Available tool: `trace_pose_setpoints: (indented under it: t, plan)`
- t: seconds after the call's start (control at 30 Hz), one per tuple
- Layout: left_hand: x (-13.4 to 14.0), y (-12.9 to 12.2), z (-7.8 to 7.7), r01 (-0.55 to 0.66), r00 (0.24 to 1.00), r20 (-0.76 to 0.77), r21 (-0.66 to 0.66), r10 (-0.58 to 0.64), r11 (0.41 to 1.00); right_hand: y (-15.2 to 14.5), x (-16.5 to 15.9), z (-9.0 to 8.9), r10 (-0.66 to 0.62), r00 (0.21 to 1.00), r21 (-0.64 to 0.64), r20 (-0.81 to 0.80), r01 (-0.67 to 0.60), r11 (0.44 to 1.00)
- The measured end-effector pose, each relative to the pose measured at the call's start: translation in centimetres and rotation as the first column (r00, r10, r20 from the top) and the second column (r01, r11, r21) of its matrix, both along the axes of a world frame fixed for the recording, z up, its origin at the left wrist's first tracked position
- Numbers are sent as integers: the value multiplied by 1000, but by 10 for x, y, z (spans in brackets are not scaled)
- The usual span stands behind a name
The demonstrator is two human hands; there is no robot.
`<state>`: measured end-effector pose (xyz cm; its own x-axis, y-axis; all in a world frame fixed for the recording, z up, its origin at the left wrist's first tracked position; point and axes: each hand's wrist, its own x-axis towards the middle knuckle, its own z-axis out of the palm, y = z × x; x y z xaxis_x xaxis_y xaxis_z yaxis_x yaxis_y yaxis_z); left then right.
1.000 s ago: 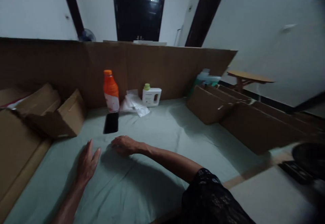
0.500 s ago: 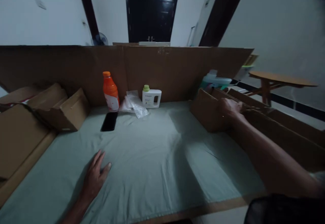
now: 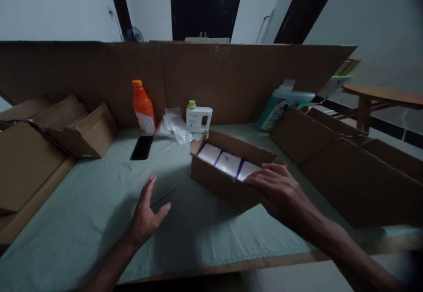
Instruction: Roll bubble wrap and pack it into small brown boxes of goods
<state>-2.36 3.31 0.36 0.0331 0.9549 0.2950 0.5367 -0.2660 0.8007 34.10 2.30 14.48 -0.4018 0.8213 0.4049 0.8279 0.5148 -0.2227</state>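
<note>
My right hand point(image 3: 276, 186) grips the near right end of a small open cardboard box point(image 3: 220, 186), which is tilted above the green cloth point(image 3: 178, 239). Inside the box stands a row of white packs point(image 3: 229, 163) with purple edges; what they contain cannot be made out. Left of the box, my left hand point(image 3: 147, 219) is held over the cloth with thumb and fingers apart and nothing in it. Beyond that hand lies a black phone point(image 3: 142, 147).
Along the back cardboard wall point(image 3: 238, 80) stand an orange bottle point(image 3: 143, 109), bubble wrap point(image 3: 176, 126) and a white jug with a green cap point(image 3: 198, 118). A teal liquid jug point(image 3: 277, 106) leans near the right cardboard boxes point(image 3: 357, 177). More cardboard boxes point(image 3: 82, 129) line the left side.
My right hand has brought the small box with white packs from the right side toward the middle. My left hand has moved right and risen, its fingers spreading. The view has shifted slightly.
</note>
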Motion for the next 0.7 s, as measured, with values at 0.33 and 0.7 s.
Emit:
trace_pose_setpoints:
  t: [0.33,0.7]
  plan:
    - [7,-4,3,133,946,324,-311,-26,941,-25,1,-78,-505,641,-418,-579,298,858]
    - [31,4,-6,141,895,444,-366,39,920,-9,-21,-163,-626,572,-553,-530,327,767]
